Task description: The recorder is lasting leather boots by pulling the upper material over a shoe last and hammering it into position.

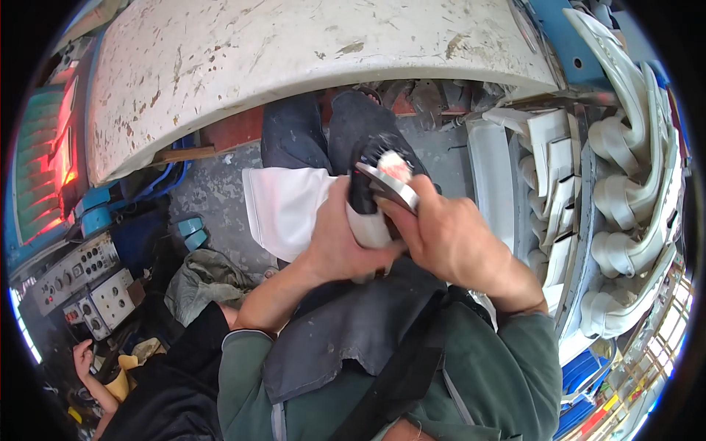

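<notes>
floor (213,187): grey concrete | worn white tabletop (294,51) ahead | white moulded parts (625,191) stacked right | control panel (81,275) left

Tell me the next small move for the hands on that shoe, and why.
Probably draw the blade a little further along the shoe's edge. The left hand grips the shoe from below, the right hand holds the blade against its upper rim, so a short trimming stroke seems to fit.

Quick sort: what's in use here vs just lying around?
In use:
left hand gripping the white part
right hand holding the metal tool against it
white cloth on the lap

Lying about:
stacked white mouldings
worn white table
grey rag
control box
</notes>
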{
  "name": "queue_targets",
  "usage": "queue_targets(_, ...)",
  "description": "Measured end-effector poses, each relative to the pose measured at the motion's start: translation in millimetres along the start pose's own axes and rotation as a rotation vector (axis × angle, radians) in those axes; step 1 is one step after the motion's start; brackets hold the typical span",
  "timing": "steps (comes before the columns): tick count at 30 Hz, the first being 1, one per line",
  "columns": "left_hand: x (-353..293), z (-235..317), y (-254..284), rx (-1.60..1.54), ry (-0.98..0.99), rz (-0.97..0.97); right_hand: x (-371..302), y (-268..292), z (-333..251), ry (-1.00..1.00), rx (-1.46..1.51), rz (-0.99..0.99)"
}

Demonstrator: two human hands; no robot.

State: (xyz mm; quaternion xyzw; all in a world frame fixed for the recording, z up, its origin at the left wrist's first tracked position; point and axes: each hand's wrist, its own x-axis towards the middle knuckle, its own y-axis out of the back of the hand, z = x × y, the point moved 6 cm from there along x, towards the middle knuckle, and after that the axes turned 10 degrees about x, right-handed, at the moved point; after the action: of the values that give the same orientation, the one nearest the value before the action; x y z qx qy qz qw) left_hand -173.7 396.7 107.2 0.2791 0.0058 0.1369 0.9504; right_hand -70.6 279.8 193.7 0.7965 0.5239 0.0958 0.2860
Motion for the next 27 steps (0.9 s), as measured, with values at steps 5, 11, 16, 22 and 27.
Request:
queue_targets(5,-2.7,-5.6,11.4,-0.318,0.077,0.045,63.3,63.6,8.5,0.111,-0.246,0.39)
queue_targets(11,-8.1,29.1,54.4,-0.681,-0.081,0.01,197.5,131.0,109.3,-0.147,-0.558,0.301)
queue_targets(16,-4.2,45.7,80.4,-0.715,-0.127,0.015,101.9,53.3,68.7,0.193,0.557,0.14)
queue_targets(22,30.2,70.6,89.8,-0.39,-0.225,0.415,-3.6,-19.7,-10.8,0.429,0.311,0.238)
queue_targets(27,51.0,119.8,101.2,-0.598,-0.31,0.038,15.1,-30.1,35.4,0.336,0.527,0.389)
